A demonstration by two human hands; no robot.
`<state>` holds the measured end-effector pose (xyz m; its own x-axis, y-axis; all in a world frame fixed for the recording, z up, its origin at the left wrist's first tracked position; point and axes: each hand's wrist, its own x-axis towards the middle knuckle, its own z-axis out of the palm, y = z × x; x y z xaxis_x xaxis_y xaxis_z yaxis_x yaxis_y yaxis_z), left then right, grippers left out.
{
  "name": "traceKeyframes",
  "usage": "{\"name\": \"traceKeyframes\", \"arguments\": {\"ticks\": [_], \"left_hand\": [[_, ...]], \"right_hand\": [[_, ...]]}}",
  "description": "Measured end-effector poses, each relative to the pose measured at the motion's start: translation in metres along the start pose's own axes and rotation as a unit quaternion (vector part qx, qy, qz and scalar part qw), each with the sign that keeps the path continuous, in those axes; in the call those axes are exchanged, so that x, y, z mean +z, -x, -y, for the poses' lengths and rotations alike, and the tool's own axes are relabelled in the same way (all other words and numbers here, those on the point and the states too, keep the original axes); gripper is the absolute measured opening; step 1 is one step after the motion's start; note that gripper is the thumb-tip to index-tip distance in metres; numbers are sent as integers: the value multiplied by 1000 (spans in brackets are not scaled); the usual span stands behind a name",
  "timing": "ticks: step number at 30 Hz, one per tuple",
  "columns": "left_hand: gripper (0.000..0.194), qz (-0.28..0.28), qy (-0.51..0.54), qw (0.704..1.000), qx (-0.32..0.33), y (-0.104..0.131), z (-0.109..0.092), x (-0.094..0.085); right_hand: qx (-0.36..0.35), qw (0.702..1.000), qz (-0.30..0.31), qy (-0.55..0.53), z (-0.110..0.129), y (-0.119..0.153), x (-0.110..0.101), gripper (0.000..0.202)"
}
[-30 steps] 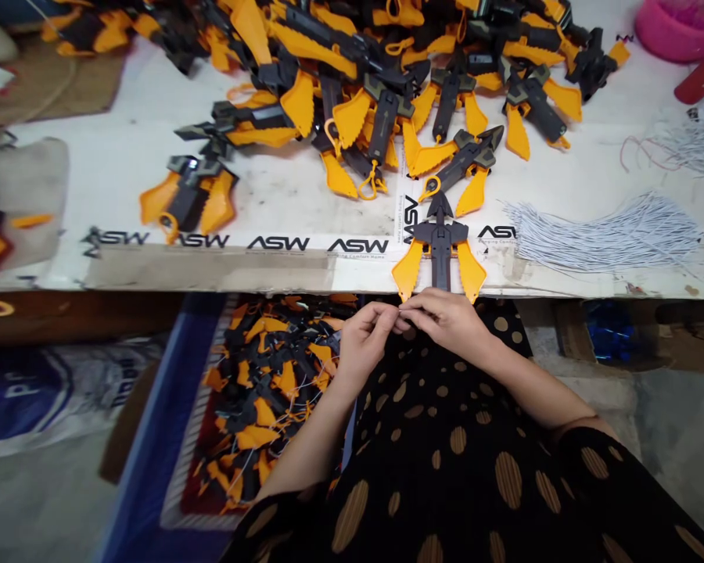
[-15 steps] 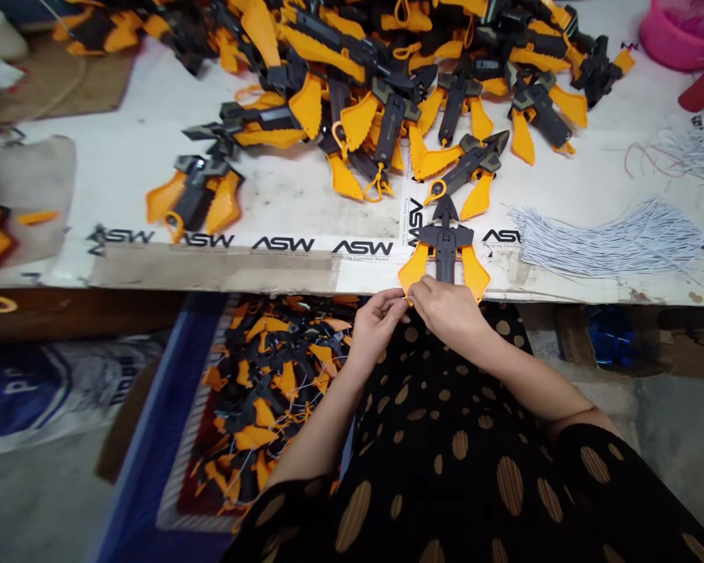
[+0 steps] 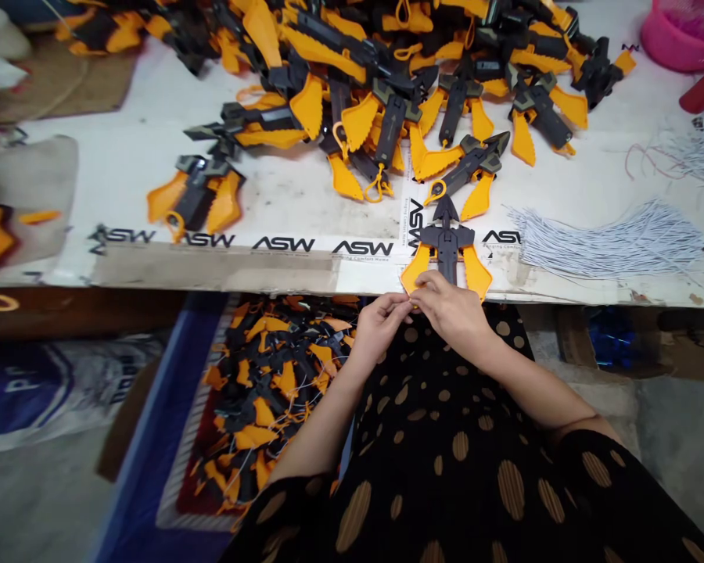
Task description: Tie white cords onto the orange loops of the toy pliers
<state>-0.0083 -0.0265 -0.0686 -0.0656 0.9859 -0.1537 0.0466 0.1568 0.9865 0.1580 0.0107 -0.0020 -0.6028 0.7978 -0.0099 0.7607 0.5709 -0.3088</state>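
A black plastic toy with two orange wings lies at the table's front edge, its pointed end away from me. Over its near end, my right hand is closed, fingertips pinched near the tip of the left wing. My left hand is closed too, thumb and forefinger pressed together and meeting the right fingertips. Whatever sits between the fingertips is too small and covered to make out. Just beyond lies another black and orange toy with an orange loop.
A heap of similar toys covers the table's far side. White strings lie in a bundle at right, near a pink basket. Below the table edge, a blue crate holds many more toys.
Both hands stay at the toy's near end with only small finger shifts. My right fingers have risen slightly, and the left hand has edged a little to the right.
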Motion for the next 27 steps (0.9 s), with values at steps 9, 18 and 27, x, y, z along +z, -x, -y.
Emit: {"name": "traceKeyframes", "arguments": {"ticks": [9,18,27], "left_hand": [[23,-23,-73,996,42,14,-12,-31],[28,43,72,996,-15,39,-19,-52],[20,-28,66,990,120,32,-34,-5]], "right_hand": [[-23,999,-12,42,-7,11,-2,32],[-89,976,-97,-171,-10,19,3,30],[91,764,-121,-627,20,25,28,26]]}}
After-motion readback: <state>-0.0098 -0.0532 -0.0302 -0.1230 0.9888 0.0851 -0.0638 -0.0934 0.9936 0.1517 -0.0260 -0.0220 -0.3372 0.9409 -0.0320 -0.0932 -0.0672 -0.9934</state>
